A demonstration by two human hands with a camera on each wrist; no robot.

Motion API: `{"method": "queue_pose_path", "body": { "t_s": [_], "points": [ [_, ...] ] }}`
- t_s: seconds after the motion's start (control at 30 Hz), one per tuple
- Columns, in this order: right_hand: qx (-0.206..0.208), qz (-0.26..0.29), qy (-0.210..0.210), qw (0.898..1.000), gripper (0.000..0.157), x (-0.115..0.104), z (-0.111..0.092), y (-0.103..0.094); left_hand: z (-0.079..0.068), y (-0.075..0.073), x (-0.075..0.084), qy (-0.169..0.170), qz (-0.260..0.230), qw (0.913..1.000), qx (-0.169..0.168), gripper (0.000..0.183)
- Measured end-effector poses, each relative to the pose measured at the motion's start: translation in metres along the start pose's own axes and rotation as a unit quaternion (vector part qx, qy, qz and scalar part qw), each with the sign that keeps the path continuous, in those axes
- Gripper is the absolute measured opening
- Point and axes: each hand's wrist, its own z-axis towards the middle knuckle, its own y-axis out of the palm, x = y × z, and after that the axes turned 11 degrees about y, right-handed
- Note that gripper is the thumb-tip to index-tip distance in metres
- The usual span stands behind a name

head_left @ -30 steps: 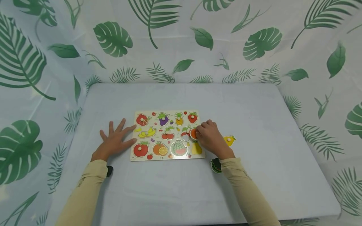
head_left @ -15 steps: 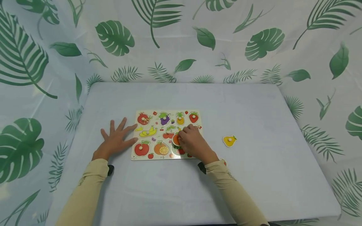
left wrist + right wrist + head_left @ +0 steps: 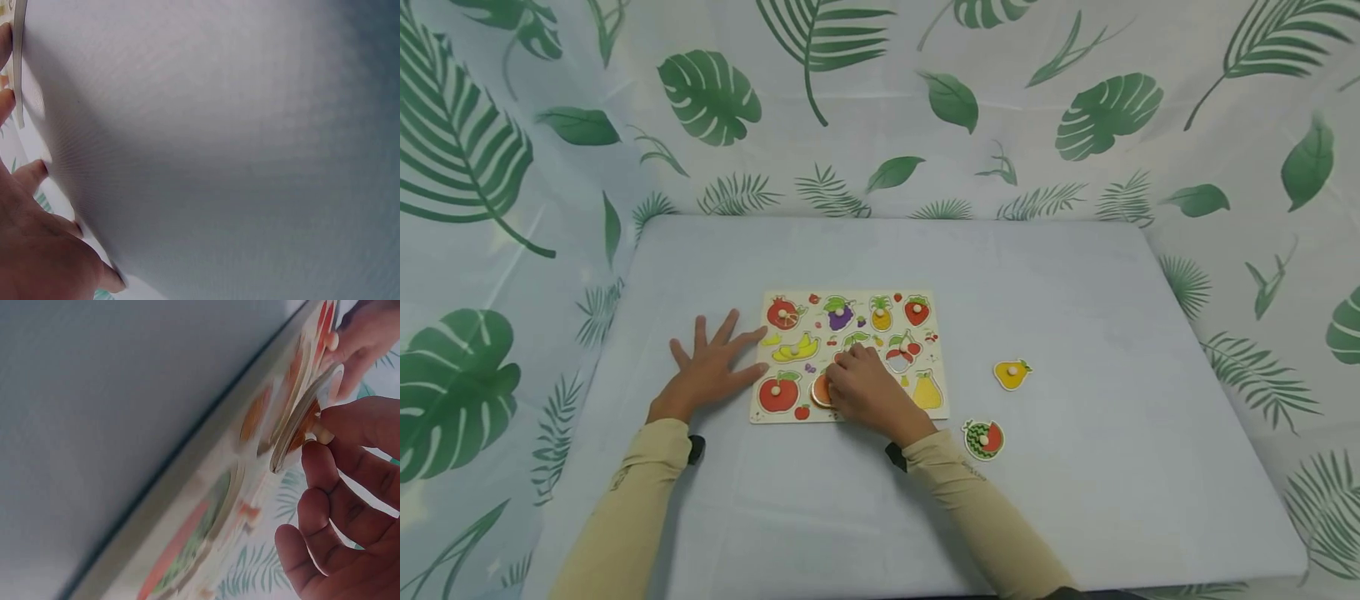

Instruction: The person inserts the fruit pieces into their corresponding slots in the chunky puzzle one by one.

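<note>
A wooden fruit puzzle board (image 3: 850, 293) lies flat on the table. My right hand (image 3: 872, 392) pinches the small knob of an orange puzzle piece (image 3: 822, 390) over the board's lower row. In the right wrist view that orange piece (image 3: 305, 422) is tilted, its edge raised above the board. My left hand (image 3: 703, 371) lies with fingers spread, its thumb and forefinger touching the board's left edge. Near it in the board sit the apple piece (image 3: 778, 392) and the banana piece (image 3: 796, 347). The right hand hides part of the cherries and the watermelon recess.
On the white-covered table (image 3: 1075, 300), right of the board, lie a yellow pear piece (image 3: 1012, 374) and a watermelon piece (image 3: 983, 439). A leaf-patterned cloth (image 3: 850, 108) hangs behind and at the sides.
My right hand has carried the orange piece leftward across the board, from its right edge to the lower row. The watermelon piece is uncovered now. The left hand stays in place.
</note>
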Motion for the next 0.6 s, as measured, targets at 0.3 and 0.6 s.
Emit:
{"method": "queue_pose_path", "body": {
  "t_s": [0.3, 0.6],
  "points": [
    [-0.022, -0.033, 0.011, 0.999, 0.004, -0.0096, 0.0018, 0.0062, 0.0013, -0.0001, -0.0011, 0.003, 0.001, 1.0000, 0.001, 0.075],
    [-0.021, -0.051, 0.027, 0.998, 0.006, -0.0113, 0.0032, 0.0087, 0.0007, -0.0016, -0.0001, -0.001, 0.003, 1.0000, 0.000, 0.076]
  ]
}}
